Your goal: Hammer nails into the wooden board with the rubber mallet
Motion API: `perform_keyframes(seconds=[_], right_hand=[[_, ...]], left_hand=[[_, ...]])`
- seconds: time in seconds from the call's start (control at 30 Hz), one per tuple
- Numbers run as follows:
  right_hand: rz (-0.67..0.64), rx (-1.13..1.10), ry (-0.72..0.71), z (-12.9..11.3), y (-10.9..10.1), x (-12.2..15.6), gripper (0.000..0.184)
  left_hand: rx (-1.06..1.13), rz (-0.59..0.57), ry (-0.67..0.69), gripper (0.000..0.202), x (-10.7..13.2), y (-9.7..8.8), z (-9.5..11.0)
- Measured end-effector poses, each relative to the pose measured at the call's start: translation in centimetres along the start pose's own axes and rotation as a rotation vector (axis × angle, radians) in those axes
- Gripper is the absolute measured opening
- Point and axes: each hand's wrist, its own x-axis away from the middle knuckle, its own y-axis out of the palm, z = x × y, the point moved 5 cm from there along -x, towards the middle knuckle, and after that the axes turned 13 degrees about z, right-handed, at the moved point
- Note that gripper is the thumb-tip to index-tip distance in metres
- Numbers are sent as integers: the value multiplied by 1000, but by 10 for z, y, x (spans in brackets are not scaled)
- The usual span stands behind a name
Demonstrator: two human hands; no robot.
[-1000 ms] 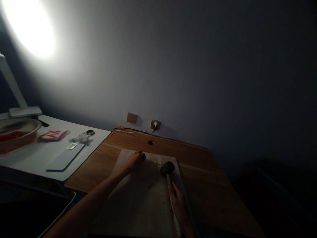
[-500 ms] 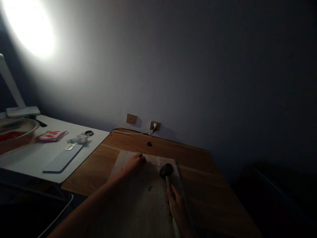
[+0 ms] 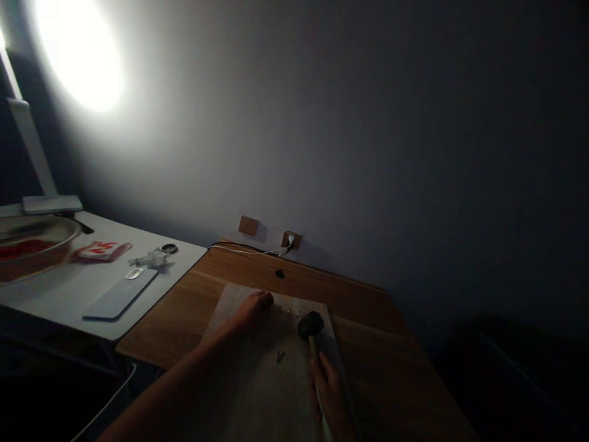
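Observation:
A pale wooden board point(image 3: 257, 393) lies on a brown wooden desk point(image 3: 391, 368). My right hand point(image 3: 329, 387) is closed round the handle of a mallet; its dark head point(image 3: 310, 324) hovers near the board's far right corner. My left hand point(image 3: 253, 307) rests at the board's far edge with fingers pinched on something too small to make out. A few small nails point(image 3: 291, 312) stand in the board between the two hands. A loose nail or two point(image 3: 278, 355) lies on the board nearer me.
A white table point(image 3: 69, 288) adjoins on the left with a phone point(image 3: 120, 292), a red-and-white packet point(image 3: 102, 250), a bowl point(image 3: 32, 248) and a lamp base point(image 3: 50, 204). Wall sockets with a white cable point(image 3: 257, 248) sit behind the desk. The right side is dark.
The view has shifted slightly. Loose nails have come into view on the board in front of the mallet. Both hands stay almost where they were.

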Motion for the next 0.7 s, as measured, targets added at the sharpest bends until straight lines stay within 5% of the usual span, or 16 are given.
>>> perform_keyframes(seconds=[0.23,0.5,0.7], right_hand=[[-120,-30,-2,-12,18,-4,82],[-288,-46,-158,-60,66,-12,56],[-317,15,-161,-71,90,-9,63]], left_hand=[[54,-4,-36,31,2,-1,-1],[109,18,-69,53,4,5,-10],[115,39,-99,53,4,1,-7]])
